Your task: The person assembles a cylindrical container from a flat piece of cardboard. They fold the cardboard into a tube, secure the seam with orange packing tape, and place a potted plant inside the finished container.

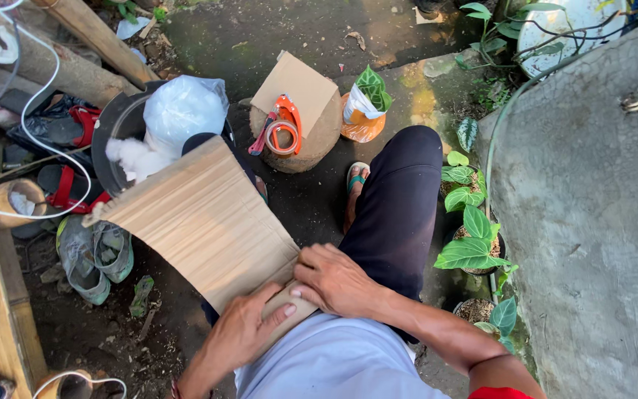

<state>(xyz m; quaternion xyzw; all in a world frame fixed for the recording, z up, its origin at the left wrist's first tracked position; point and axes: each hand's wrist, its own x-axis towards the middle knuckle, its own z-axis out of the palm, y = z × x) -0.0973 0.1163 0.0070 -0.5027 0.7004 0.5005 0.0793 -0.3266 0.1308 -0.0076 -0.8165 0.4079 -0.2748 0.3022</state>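
Folding is under way: a corrugated cardboard sheet lies across the lap, its near edge pinched by the left hand and pressed by the right hand — sheet otherwise flat; tape dispenser beyond it, untouched.

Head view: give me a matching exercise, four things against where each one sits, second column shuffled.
1. flat brown cardboard sheet
2. orange tape dispenser
3. white plastic bag
4. potted green-leaf plants

a. in the black tub
b. held by both hands
c. beside the grey concrete slab
d. on the round stump

Pairs: 1-b, 2-d, 3-a, 4-c. Left hand and right hand press the sheet's near end.
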